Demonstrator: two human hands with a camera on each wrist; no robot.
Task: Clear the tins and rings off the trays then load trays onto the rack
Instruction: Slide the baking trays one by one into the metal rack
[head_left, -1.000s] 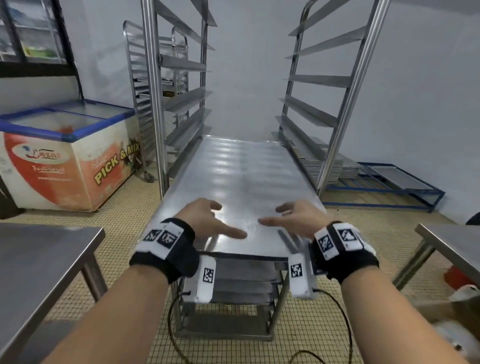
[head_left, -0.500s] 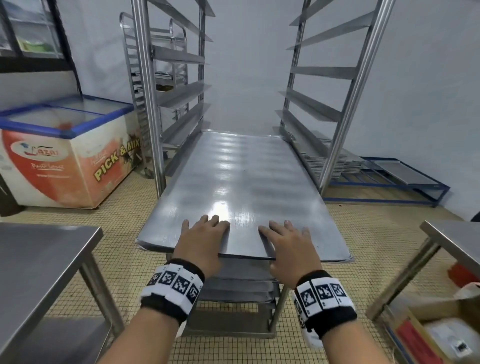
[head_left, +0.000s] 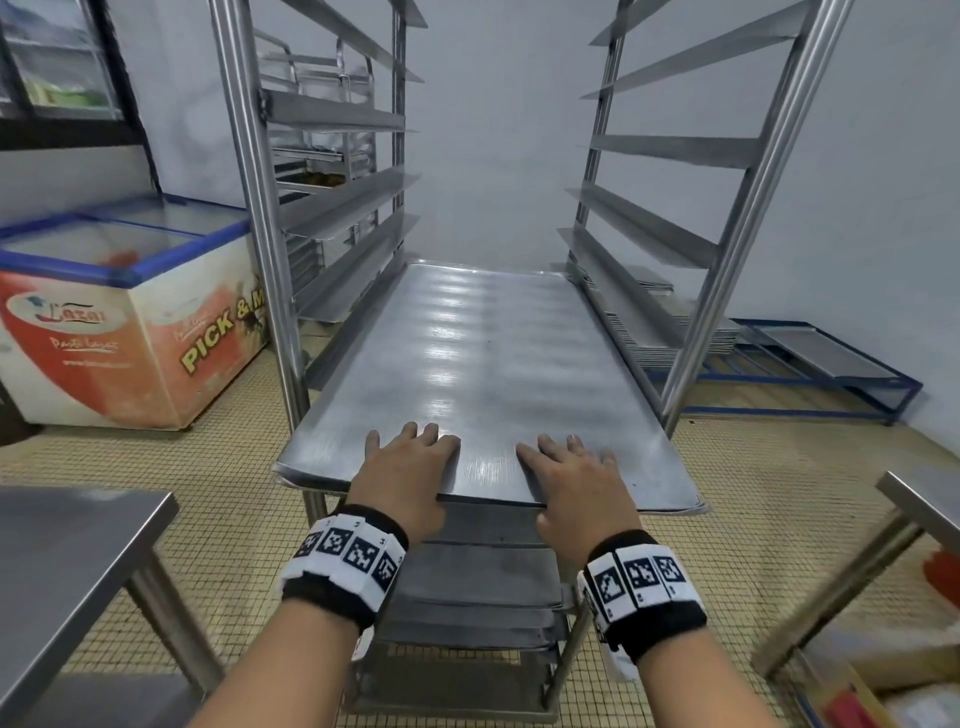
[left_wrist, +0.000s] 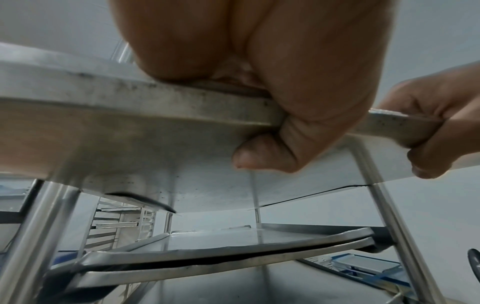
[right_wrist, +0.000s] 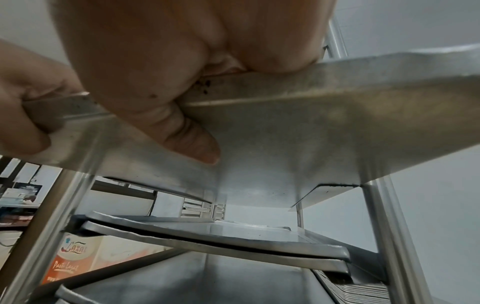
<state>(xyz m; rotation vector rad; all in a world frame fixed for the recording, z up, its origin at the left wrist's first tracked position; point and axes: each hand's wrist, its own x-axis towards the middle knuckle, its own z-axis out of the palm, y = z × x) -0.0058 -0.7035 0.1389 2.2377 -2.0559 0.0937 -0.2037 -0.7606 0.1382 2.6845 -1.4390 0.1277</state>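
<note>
Head view: large flat bare steel baking tray lies part-way into the tall steel tray rack, its near edge overhanging the front uprights. No tins or rings on it. Left hand and right hand sit on the near edge, fingers flat on top, near each other at mid-width. More steel trays sit on lower levels. Steel worktop at left, chest freezer with blue rim beyond it.

Left wrist view: left grip is a pinch; thumb curled under the tray rim, palm above. Tray underside appears to rest on the angled side runner.

Right wrist view: right grip the same, thumb under, palm over. Right-hand runner looks to meet the tray's underside.

Risks, as judged:
- Both grips near centre, so little control of yaw; an uneven push could skew the tray and jam it against an upright.
- If one side rides off its runner, the tray could drop onto the trays below.
- Thumbs underneath could be caught between rim and rack front near the end of the push.
</note>
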